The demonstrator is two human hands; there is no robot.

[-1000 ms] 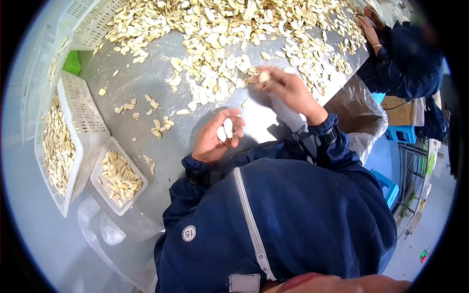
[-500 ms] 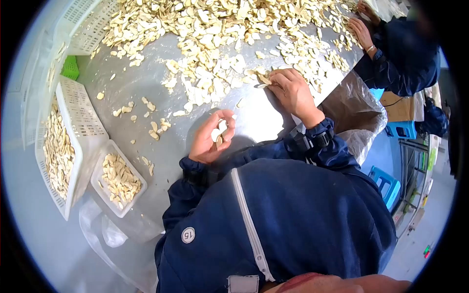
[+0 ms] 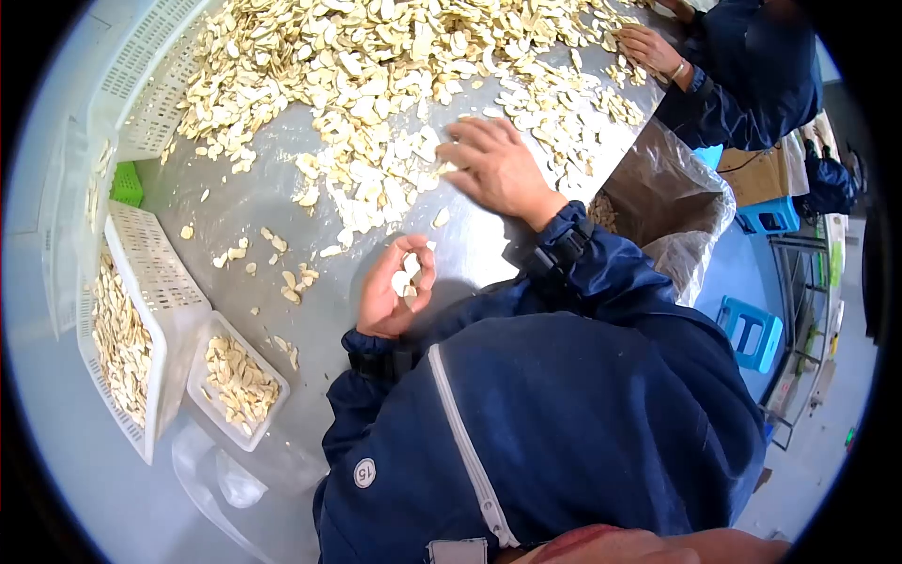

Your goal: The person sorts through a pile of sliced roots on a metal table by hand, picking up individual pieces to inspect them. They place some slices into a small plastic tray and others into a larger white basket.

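My left hand is curled palm-up near the table's front edge, holding several pale slices. My right hand reaches over the metal table with its fingers spread, slightly blurred by motion. Its fingertips are right at the edge of a scattered heap of pale, dry-looking slices. One loose slice lies on the bare metal between my two hands.
At left are a white perforated basket and a small white tray, both with slices. A plastic-lined bin stands at right. Another person's hand works at the far right of the heap. Blue stools are beyond.
My right hand has moved left along the heap's edge, and its fingers have spread off the slices they were touching. My left hand still holds its slices. The view has shifted slightly.
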